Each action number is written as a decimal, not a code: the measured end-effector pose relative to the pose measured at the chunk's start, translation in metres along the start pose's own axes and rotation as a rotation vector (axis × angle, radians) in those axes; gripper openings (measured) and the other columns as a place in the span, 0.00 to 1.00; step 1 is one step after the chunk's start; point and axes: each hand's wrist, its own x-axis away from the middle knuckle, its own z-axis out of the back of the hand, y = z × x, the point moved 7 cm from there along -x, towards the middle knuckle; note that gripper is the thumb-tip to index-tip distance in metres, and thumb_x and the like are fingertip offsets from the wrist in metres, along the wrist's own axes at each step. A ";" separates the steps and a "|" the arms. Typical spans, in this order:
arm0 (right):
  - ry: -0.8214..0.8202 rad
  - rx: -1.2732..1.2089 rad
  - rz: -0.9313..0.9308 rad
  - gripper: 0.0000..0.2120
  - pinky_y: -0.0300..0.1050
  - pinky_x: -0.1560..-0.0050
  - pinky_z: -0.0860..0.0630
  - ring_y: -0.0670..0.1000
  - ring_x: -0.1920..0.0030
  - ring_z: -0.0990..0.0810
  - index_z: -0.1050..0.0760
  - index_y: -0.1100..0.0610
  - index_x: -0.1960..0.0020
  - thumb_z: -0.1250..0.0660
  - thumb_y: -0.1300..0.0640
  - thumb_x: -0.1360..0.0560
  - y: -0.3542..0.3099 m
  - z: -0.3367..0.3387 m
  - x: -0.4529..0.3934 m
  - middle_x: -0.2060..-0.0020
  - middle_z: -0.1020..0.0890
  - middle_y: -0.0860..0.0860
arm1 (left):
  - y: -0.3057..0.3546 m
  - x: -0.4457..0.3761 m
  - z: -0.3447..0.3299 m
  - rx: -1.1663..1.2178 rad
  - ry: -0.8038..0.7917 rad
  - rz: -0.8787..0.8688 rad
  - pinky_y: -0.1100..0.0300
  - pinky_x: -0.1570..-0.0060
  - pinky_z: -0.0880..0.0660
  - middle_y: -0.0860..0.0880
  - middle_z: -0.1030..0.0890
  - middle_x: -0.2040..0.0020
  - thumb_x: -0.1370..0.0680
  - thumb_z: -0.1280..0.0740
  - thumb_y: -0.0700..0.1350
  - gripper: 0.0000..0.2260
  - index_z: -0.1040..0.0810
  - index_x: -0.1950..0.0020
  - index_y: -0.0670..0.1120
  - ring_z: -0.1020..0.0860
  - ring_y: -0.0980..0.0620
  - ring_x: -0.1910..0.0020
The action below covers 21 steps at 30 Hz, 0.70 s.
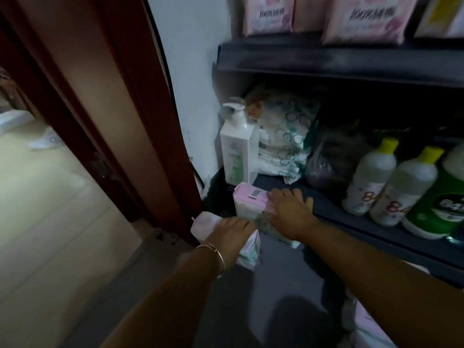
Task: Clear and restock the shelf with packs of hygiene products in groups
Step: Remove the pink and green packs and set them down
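L hand (232, 231) grips a white pack (200, 226) low by the door frame; R hand (292, 209), fingers flat, presses the pink pack (248, 199) at lower shelf (334, 212) edge, prob. steadying the group

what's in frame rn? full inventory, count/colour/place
pink packs: at least three, pink with dark print, upper shelf
pump bottle: one, white, left end of lower shelf
patterned pack: one, white with green shapes, behind the pump bottle
dark bag: one, dark, mid lower shelf
yellow-capped bottles: two, white, right of lower shelf
green bottle: one, green, far right, partly cut off
barcode pack: one, pink and white, front edge of lower shelf
white pack: one, white, below the shelf edge
shelf: dark
door frame: brown, left
left hand: grips the white pack, bracelet on wrist
right hand: fingers flat on the barcode pack
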 end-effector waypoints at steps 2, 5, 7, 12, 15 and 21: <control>-0.026 -0.017 0.019 0.28 0.56 0.34 0.41 0.57 0.33 0.40 0.43 0.52 0.28 0.37 0.53 0.24 -0.003 -0.028 -0.017 0.32 0.36 0.53 | -0.014 0.000 -0.037 0.045 -0.109 0.052 0.59 0.57 0.23 0.46 0.19 0.59 0.36 0.25 0.46 0.13 0.21 0.55 0.44 0.19 0.47 0.60; -0.047 -0.048 0.052 0.29 0.55 0.36 0.40 0.57 0.35 0.39 0.43 0.49 0.28 0.35 0.53 0.26 -0.003 -0.064 -0.041 0.34 0.35 0.53 | -0.031 -0.006 -0.090 0.095 -0.196 0.082 0.64 0.64 0.23 0.50 0.20 0.65 0.41 0.23 0.49 0.14 0.22 0.60 0.48 0.20 0.51 0.68; -0.055 -0.063 0.082 0.30 0.54 0.37 0.39 0.56 0.35 0.39 0.42 0.48 0.29 0.34 0.53 0.26 -0.004 -0.083 -0.055 0.34 0.34 0.52 | -0.035 -0.011 -0.110 0.099 -0.162 0.060 0.65 0.63 0.25 0.52 0.20 0.66 0.37 0.32 0.51 0.08 0.22 0.61 0.50 0.20 0.54 0.68; 0.001 -0.133 0.149 0.29 0.50 0.39 0.40 0.55 0.35 0.38 0.40 0.47 0.28 0.34 0.55 0.26 -0.009 -0.108 -0.084 0.34 0.33 0.50 | -0.039 -0.011 -0.127 0.075 0.036 0.010 0.60 0.52 0.28 0.51 0.19 0.56 0.32 0.33 0.48 0.13 0.21 0.49 0.49 0.20 0.52 0.58; 0.109 -0.072 0.235 0.24 0.51 0.40 0.40 0.57 0.35 0.35 0.33 0.50 0.30 0.37 0.57 0.25 -0.016 -0.125 -0.090 0.33 0.30 0.53 | -0.037 -0.014 -0.131 0.016 0.072 0.027 0.59 0.54 0.33 0.51 0.19 0.58 0.29 0.42 0.45 0.12 0.19 0.55 0.49 0.22 0.51 0.57; -0.068 0.035 0.241 0.22 0.41 0.37 0.40 0.53 0.30 0.39 0.37 0.50 0.27 0.42 0.54 0.21 0.007 -0.150 -0.091 0.26 0.40 0.48 | -0.038 -0.015 -0.157 0.052 -0.067 0.139 0.61 0.57 0.37 0.54 0.21 0.59 0.34 0.43 0.51 0.12 0.30 0.53 0.53 0.23 0.54 0.59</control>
